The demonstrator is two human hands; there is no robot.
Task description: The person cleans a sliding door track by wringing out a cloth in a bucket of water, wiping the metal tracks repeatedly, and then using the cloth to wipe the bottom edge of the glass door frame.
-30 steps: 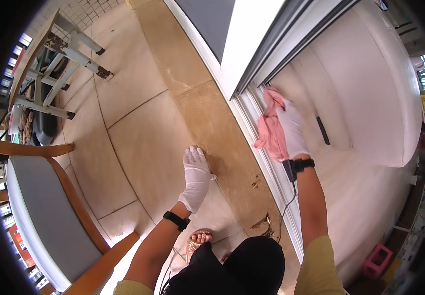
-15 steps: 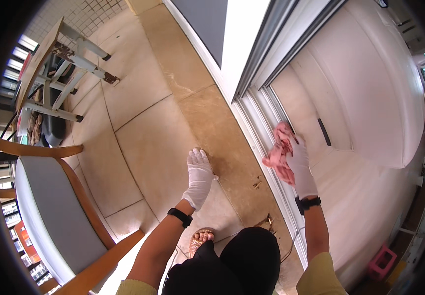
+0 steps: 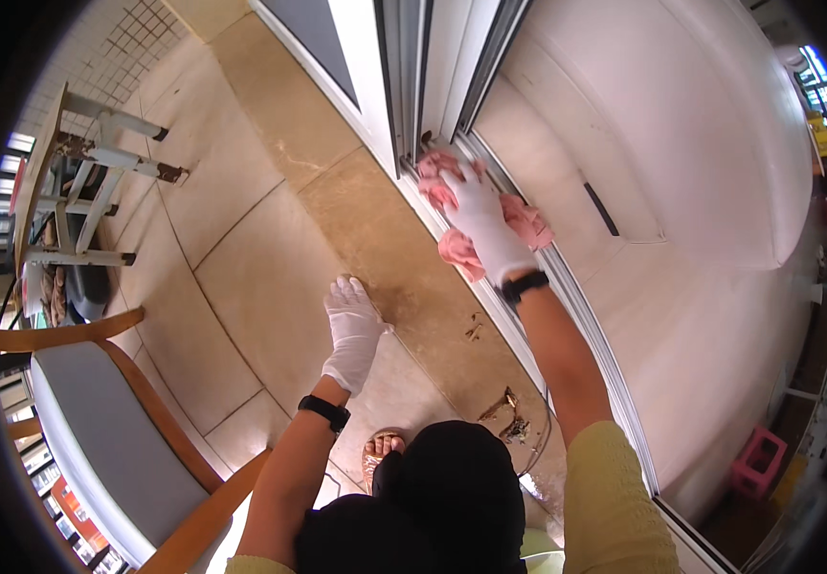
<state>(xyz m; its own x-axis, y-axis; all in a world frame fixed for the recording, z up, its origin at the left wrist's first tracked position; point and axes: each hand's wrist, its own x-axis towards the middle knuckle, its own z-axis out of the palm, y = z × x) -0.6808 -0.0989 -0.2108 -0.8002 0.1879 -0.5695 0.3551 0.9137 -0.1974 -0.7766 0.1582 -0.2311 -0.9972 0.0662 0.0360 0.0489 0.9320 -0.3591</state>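
Note:
My right hand [image 3: 480,218], in a white glove, presses a crumpled pink cloth [image 3: 531,225] into the white sliding-door track [image 3: 614,392]. Its fingers sit on the bunched cloth close to the foot of the door frame [image 3: 375,86], and loose folds hang out on both sides of the hand. My left hand [image 3: 350,330], gloved in white as well, holds nothing. It is stretched out palm down over the beige floor tiles, left of the brown stone sill [image 3: 375,220]. Whether it bears on the floor I cannot tell. A black band circles each wrist.
Dark scraps of debris [image 3: 509,421] and a thin cable lie on the sill near my knees. To the left stand a wooden chair with a grey seat [image 3: 112,430] and a worn white-legged table [image 3: 112,158]. A large pale rounded piece [image 3: 720,143] and a pink stool [image 3: 758,462] are beyond the track.
My right hand has moved forward and left along the track with the cloth, up to the door frame. The view has shifted; my left hand stays stretched out over the tiles.

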